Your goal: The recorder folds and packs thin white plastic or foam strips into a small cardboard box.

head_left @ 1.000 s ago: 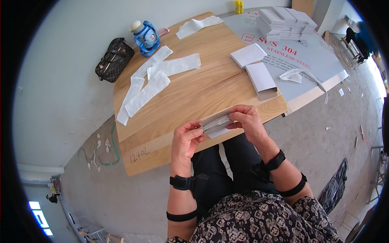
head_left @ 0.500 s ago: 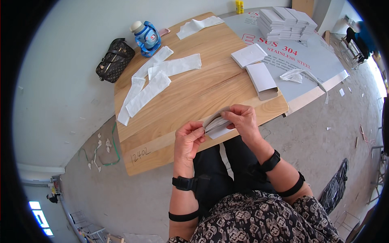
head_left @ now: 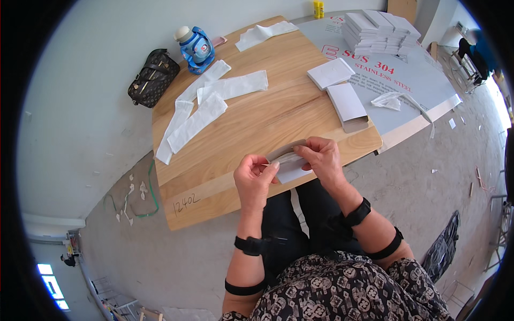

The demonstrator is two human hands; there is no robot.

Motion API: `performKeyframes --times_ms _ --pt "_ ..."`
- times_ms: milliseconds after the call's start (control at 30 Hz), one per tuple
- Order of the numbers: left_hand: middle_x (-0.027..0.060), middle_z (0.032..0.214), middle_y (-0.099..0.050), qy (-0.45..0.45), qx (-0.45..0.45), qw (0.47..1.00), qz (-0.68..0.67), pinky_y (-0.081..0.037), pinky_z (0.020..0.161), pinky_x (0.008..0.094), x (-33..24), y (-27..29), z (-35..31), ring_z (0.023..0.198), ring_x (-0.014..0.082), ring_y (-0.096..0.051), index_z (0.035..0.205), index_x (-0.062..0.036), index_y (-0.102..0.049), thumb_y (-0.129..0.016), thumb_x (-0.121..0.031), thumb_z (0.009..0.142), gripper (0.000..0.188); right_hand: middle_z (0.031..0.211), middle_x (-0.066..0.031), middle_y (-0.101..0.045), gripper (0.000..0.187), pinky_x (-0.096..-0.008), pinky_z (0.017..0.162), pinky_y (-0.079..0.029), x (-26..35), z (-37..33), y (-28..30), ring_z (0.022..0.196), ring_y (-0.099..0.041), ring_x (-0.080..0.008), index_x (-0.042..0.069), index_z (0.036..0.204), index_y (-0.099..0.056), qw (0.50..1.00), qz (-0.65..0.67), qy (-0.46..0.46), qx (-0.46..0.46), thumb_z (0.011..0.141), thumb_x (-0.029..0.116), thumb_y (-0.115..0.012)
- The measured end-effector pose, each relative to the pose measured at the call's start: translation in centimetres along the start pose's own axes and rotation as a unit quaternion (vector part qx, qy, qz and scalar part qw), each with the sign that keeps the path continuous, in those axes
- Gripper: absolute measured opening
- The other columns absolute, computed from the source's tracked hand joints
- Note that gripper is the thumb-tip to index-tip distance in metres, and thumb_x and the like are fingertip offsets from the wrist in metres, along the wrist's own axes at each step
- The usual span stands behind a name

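At the table's near edge I hold a small white cardboard box (head_left: 293,171) with a grey inside, its open end facing up. My left hand (head_left: 255,179) pinches the left corner of that open end, thumb along the rim. On the right corner, the thumb and fingers of my right hand (head_left: 324,159) are closed, with fingertips at the flap. What lies inside the box is mostly hidden. Farther right on the table are a white box (head_left: 346,101) with its grey open end toward me and another white box (head_left: 329,73) touching its far end.
White paper-like strips (head_left: 198,122) lie across the left of the wooden table (head_left: 257,128). Behind them stand a blue bottle (head_left: 199,51) and a dark patterned bag (head_left: 153,79). A stack of white boxes (head_left: 377,33) and a clear plastic strip (head_left: 388,100) rest on the grey-covered surface.
My left hand has shifted slightly right and its thumb has moved along the rim. The curved grey flap at the box's open end now looks straighter. My right hand keeps its grip.
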State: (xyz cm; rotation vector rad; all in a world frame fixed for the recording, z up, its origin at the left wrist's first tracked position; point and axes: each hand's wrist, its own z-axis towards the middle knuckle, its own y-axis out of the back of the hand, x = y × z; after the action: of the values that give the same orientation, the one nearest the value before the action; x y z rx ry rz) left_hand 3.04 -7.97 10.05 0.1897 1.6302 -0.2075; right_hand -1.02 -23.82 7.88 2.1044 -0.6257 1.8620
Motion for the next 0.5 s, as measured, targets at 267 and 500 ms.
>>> performKeyframes --times_ms 267,500 --pt "0.0038 0.067 -0.058 -0.134 -0.114 0.977 0.119 -0.047 0.052 0.0233 2.3 -1.3 -1.1 0.056 0.0099 -0.058 0.080 0.0007 -0.055 -0.062 0.002 0.085 0.008 0.056 -0.0003 -0.052 0.024 -0.0228 0.043 -0.044 0.2 -0.7 -0.1 0.050 -0.049 -0.0053 -0.003 0.067 -0.059 1.000 0.019 0.005 -0.016 0.083 0.012 -0.068" --pt "0.0126 0.087 -0.059 -0.434 0.000 0.790 0.433 -0.050 0.061 0.0361 0.7 0.4 -0.6 0.071 0.0304 -0.060 0.084 0.0007 -0.057 -0.062 0.006 0.078 0.009 0.055 0.0005 -0.051 0.024 -0.0228 0.042 -0.042 0.1 -0.7 -0.2 0.049 -0.048 -0.0050 -0.003 0.066 -0.058 1.000 0.019 0.011 -0.020 0.083 0.011 -0.069"
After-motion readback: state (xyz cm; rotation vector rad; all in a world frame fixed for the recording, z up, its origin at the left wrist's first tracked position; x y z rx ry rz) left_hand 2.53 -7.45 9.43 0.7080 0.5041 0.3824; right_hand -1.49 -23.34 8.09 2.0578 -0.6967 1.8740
